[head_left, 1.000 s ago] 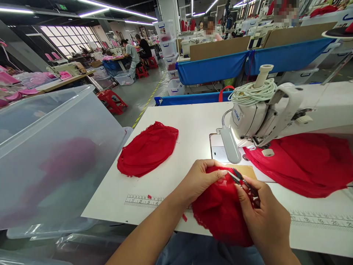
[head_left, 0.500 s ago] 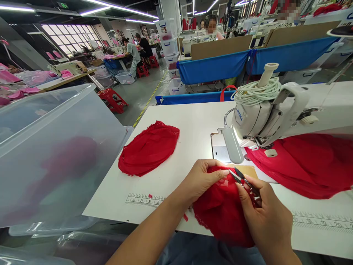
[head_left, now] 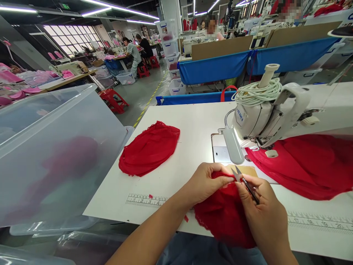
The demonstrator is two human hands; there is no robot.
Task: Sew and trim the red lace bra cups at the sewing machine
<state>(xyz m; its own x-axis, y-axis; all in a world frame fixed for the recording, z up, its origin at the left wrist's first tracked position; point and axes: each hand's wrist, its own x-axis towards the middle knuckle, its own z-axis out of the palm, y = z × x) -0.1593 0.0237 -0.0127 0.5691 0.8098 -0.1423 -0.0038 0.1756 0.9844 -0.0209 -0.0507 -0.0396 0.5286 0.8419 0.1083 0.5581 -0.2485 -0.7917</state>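
My left hand (head_left: 211, 182) pinches the upper edge of a red lace-edged fabric piece (head_left: 224, 217), which hangs over the table's front edge. My right hand (head_left: 266, 208) is closed round a pair of small thread snips (head_left: 250, 191). Their blades stand slightly apart and point up and to the left, just beside my left fingertips. The right thumb and fingertips also touch the red fabric at its edge. Part of the cloth is hidden behind both hands.
A sewing machine (head_left: 256, 117) with a lamp (head_left: 233, 145) stands behind my hands. Red fabric (head_left: 309, 165) lies under its arm. Another red piece (head_left: 150, 149) rests on the white table (head_left: 190, 136), near small scraps. Translucent bins (head_left: 60, 158) flank the left side.
My left hand has shifted slightly right and down along the fabric edge. The snips have turned in my right hand, their tips now pointing more upward.
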